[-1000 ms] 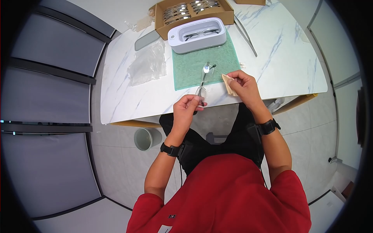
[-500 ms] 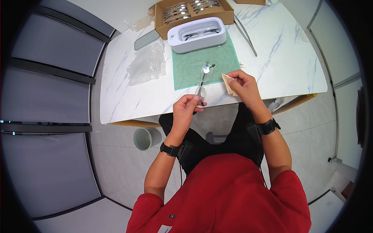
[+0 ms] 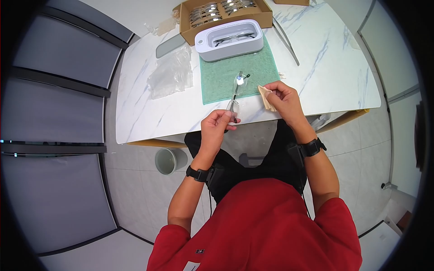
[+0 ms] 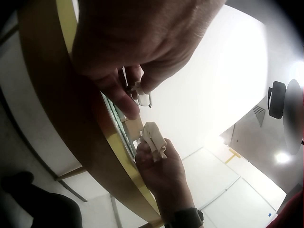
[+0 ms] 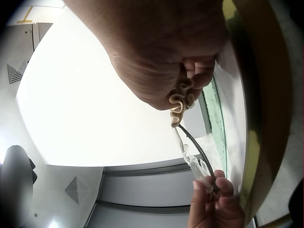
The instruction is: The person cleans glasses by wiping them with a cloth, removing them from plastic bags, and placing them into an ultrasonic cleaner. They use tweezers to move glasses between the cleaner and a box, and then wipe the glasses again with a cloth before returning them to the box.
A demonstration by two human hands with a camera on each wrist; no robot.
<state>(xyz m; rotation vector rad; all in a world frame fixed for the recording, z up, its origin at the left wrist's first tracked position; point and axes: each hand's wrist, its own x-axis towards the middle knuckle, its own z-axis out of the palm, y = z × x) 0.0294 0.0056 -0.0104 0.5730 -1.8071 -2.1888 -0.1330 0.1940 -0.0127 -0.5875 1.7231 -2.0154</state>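
Note:
Over the table's front edge my left hand (image 3: pixel 217 125) pinches a pair of eyeglasses (image 3: pixel 233 107) by one lens, thumb on top. The other lens reaches forward over the green towel (image 3: pixel 217 86) and catches a bright reflection. Its thin dark temples lie folded or angled behind the lenses. My right hand (image 3: pixel 286 103) pinches a bunched beige cloth (image 3: pixel 266 98) between thumb and fingers, to the right of the glasses and apart from them in the head view. In the right wrist view the folded cloth (image 5: pixel 178 102) sticks out below the palm.
Behind the towel's middle, a white ultrasonic cleaner (image 3: pixel 217 55) holds another pair of glasses. A cardboard box (image 3: pixel 185 22) of several glasses stands at the back. Left lie clear plastic bags (image 3: pixel 172 77) and a grey lid (image 3: pixel 171 46). A bin (image 3: pixel 167 161) stands on the floor.

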